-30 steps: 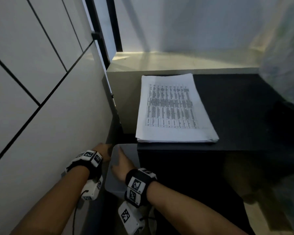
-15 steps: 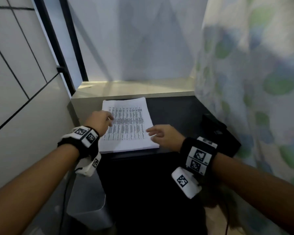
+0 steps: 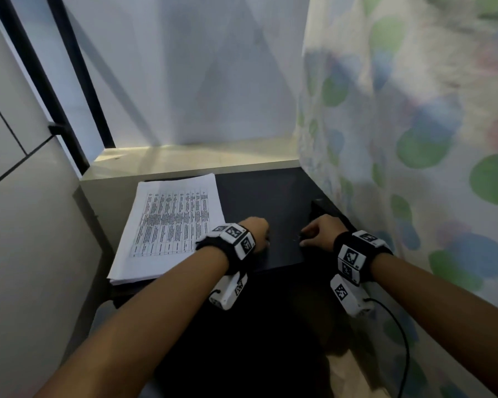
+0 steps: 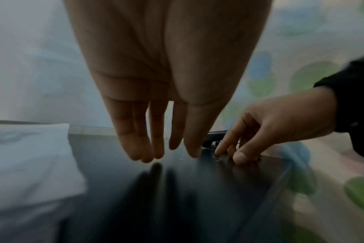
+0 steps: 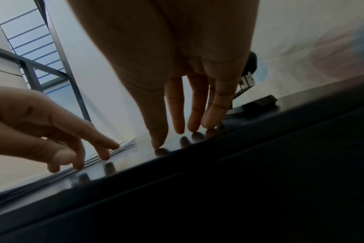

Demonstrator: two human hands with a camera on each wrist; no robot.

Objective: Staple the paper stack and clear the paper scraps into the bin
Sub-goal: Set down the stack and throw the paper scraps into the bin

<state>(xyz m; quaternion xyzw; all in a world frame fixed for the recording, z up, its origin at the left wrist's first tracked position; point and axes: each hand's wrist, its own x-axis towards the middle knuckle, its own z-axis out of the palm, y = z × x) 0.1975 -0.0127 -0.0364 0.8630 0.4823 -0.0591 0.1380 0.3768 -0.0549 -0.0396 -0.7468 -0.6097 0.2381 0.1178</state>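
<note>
Paper stack (image 3: 170, 222) lies flat at the left of the glossy black desk (image 3: 273, 193), long axis running away from the person, matte white sheets with a printed table on top. Left hand (image 3: 255, 232) just right of its near edge, fingers (image 4: 156, 144) straight, relaxed, holding nothing. Right hand (image 3: 321, 232) is nearer the black stapler (image 5: 249, 98), which sits just right of its loose, empty fingers (image 5: 194, 118); no scraps or bin visible.
</note>
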